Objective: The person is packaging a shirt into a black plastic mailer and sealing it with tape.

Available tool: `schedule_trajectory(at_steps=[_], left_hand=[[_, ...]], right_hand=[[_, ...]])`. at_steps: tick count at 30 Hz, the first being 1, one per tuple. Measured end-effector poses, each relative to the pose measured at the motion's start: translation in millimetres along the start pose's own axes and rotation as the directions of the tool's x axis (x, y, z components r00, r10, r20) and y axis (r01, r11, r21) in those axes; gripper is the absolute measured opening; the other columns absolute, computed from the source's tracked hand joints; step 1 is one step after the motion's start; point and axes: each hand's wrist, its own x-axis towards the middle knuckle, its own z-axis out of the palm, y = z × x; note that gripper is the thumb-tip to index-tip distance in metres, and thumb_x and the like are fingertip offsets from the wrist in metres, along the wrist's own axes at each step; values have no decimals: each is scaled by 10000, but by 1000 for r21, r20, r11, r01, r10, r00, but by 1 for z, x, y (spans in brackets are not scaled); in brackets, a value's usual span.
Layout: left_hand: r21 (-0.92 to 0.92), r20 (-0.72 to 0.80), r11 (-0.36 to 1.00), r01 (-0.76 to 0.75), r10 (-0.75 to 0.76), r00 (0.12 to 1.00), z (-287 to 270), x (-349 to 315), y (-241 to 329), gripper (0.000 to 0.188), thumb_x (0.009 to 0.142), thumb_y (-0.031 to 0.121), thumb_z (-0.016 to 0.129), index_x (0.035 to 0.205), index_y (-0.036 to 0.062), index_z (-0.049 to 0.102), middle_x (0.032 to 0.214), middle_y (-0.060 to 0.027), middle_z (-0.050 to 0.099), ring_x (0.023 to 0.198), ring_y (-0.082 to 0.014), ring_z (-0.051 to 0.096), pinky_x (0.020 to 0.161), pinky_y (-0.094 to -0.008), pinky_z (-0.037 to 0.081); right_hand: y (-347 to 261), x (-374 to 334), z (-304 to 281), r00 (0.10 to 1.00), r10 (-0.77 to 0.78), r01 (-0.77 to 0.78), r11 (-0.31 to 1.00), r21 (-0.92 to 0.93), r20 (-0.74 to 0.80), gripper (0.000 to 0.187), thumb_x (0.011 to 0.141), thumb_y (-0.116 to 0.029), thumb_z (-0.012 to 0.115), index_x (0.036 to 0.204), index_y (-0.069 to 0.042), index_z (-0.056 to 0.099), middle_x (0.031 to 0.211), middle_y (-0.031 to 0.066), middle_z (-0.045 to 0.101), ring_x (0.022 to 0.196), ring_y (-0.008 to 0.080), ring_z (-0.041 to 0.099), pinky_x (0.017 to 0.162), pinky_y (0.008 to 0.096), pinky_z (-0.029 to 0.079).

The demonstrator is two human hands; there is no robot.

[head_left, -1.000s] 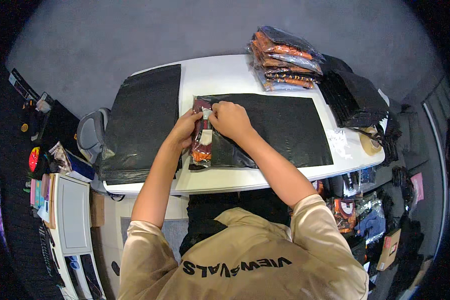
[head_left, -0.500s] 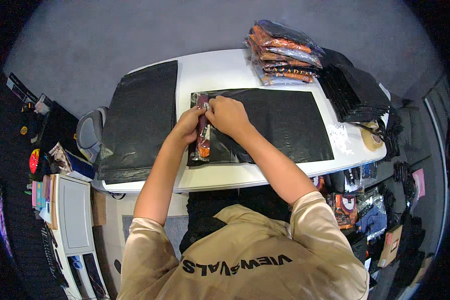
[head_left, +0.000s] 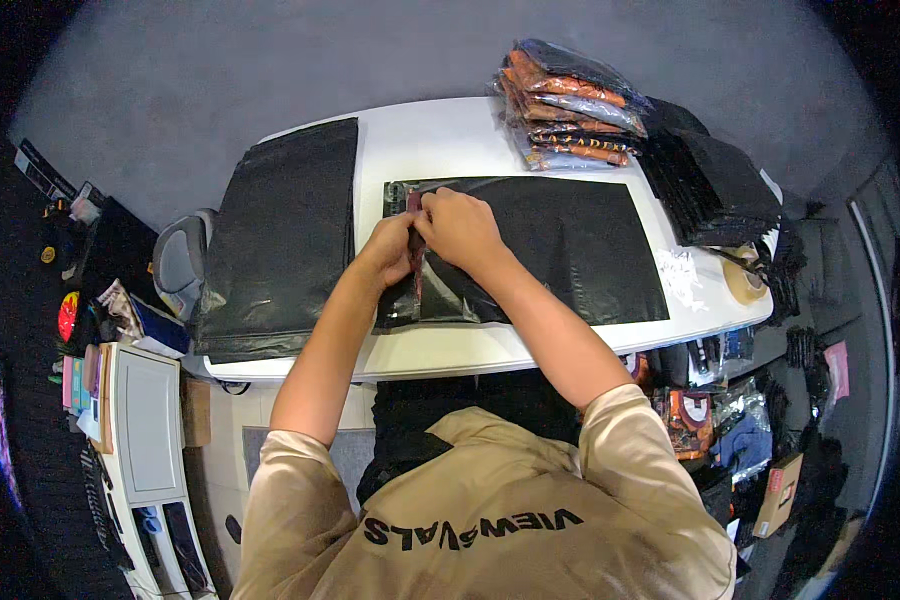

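Observation:
A black plastic mailing bag lies flat across the white table in front of me. At its left end shows a narrow strip of a dark red, clear-wrapped package; the bag covers the rest. My left hand is closed at that end, fingertips pinching the edge. Right beside it, my right hand has its fingers curled and pressed down on the bag's lip. The two hands nearly touch, and they hide exactly which layer each one grips.
Flat black bags lie stacked on the left. Clear-wrapped folded garments are piled at the back. Folded black items and a tape roll sit at the right. A grey chair and white cabinet stand left of the table.
Less of the dark red package shows at the bag's left end, and its orange part is now out of sight. Both hands have shifted slightly, staying at the same end.

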Motion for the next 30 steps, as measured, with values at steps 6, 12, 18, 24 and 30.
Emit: schedule_trajectory(at_steps=[6, 12, 18, 24, 30], left_hand=[[426, -146, 892, -152, 234, 961, -6, -49, 13, 374, 1111, 247, 494, 1381, 6, 589, 1209, -108, 711, 1048, -229, 705, 903, -374, 594], [157, 30, 930, -333, 332, 943, -23, -162, -27, 391, 1091, 286, 560, 1370, 13, 592, 1192, -166, 720, 1079, -253, 720, 911, -434, 617], [-283, 199, 931, 232, -180, 963, 26, -200, -84, 618, 1128, 410, 487, 1497, -84, 447, 1387, -300, 643, 1254, -405, 685, 1036, -444, 604], [-232, 42, 956, 182, -177, 983, 38, -178, -71, 719, 1119, 404, 543, 1480, -191, 367, 1403, -344, 608, 1260, -410, 681, 1061, -420, 600], [-250, -42, 951, 180, -197, 980, 59, -157, -72, 642, 1114, 336, 585, 1434, -174, 363, 1349, -360, 622, 1220, -415, 699, 1006, -450, 636]], right_hand=[[7, -2, -14, 997, 75, -78, 994, 81, 37, 344, 981, -363, 697, 858, -42, 714, 902, 160, 715, 829, 390, 707, 771, 505, 556], [7, 3, -24, 998, 54, -47, 984, 171, -36, 355, 977, -373, 724, 878, -32, 723, 906, 164, 718, 836, 367, 709, 773, 480, 557], [12, 16, -28, 996, -74, 62, 973, 223, 45, 267, 958, -270, 750, 944, -4, 728, 921, 159, 710, 857, 331, 699, 804, 426, 558], [49, 62, -10, 978, -162, 125, 960, 252, 134, 267, 943, -257, 755, 1042, -10, 758, 991, 185, 739, 946, 330, 719, 870, 416, 566], [113, 100, 24, 929, -61, 22, 994, 111, 365, 337, 874, -380, 789, 1066, -104, 806, 1071, 224, 780, 1044, 403, 742, 954, 459, 583]])
